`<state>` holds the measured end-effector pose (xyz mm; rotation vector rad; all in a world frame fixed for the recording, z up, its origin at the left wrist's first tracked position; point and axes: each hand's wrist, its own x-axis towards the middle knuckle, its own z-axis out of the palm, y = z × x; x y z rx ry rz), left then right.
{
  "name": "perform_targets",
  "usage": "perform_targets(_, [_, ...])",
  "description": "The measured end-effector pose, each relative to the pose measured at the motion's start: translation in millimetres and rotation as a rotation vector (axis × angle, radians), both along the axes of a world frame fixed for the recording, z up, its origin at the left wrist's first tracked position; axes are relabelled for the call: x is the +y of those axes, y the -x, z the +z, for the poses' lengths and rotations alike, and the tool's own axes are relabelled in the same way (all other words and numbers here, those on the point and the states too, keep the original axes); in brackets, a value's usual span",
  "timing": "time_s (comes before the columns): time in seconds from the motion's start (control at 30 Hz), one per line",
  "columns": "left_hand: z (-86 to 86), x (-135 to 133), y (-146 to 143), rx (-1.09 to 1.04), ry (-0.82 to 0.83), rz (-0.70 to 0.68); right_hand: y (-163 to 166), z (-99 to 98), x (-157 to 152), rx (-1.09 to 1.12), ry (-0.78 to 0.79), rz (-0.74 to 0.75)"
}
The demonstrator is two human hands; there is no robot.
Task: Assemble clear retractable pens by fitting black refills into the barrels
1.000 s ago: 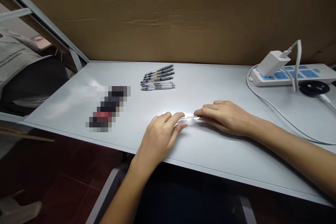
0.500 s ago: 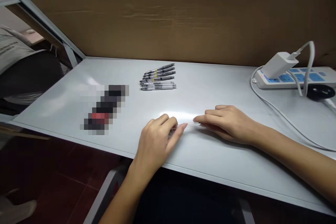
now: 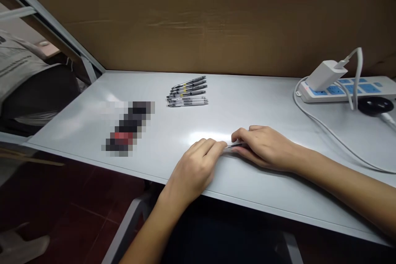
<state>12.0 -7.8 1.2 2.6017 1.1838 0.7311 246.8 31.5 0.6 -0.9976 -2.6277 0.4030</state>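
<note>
Near the front edge of the pale desk, a slim clear-and-dark pen lies level between my two hands. My left hand has its fingers closed around the pen's left end, which they cover. My right hand pinches the other end between thumb and curled fingers, hiding its tip. Farther back, several clear-and-black pens lie side by side in a loose fan, some with white or yellow parts, and neither hand touches them.
At the right stands a white power strip with a white charger plugged in. A white cable loops across the desk beside a black rounded object. Blurred dark-and-red item at left. Cardboard behind; a seated person far left.
My left hand has slid right and closed over the pen's left end. My right fingers have curled from a flatter pose into a pinch, and more of the pen's dark part shows.
</note>
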Motion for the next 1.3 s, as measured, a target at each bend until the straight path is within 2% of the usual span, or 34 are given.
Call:
perform_targets(0.13, [-0.3,2,-15,-0.140,0.130,0.077,-4,-0.3,2,0.043,0.013,0.034])
perform_targets(0.23, [0.3,4,-24,-0.205,0.207,0.138,-9,-2.9,7,0.115,0.040,-0.006])
perform_targets(0.37, [1.9,5,-24,-0.249,0.250,0.113,-14,-6.2,13,0.272,0.063,-0.043])
perform_targets(0.5, [2.2,4,-22,-0.285,0.225,0.087,-14,-3.7,13,0.313,0.095,-0.020])
perform_targets(0.63, [1.8,2,-23,-0.246,0.211,0.061,-10,-0.2,7,0.179,0.147,-0.057])
perform_targets(0.83, [4.2,2,-24,-0.142,0.025,0.260,-6,-2.8,3,0.117,0.074,-0.063])
perform_targets(1.03, [2.2,0,-23,-0.156,0.017,0.208,-8,-2.6,6,0.069,0.044,-0.009])
perform_targets(1.17, [1.5,0,-23,-0.163,0.027,0.220,-8,-3.6,4,0.135,0.040,-0.056])
perform_targets(1.3, [1.8,0,-24,-0.162,-0.038,0.216,-8,-3.7,4,0.116,0.008,-0.022])
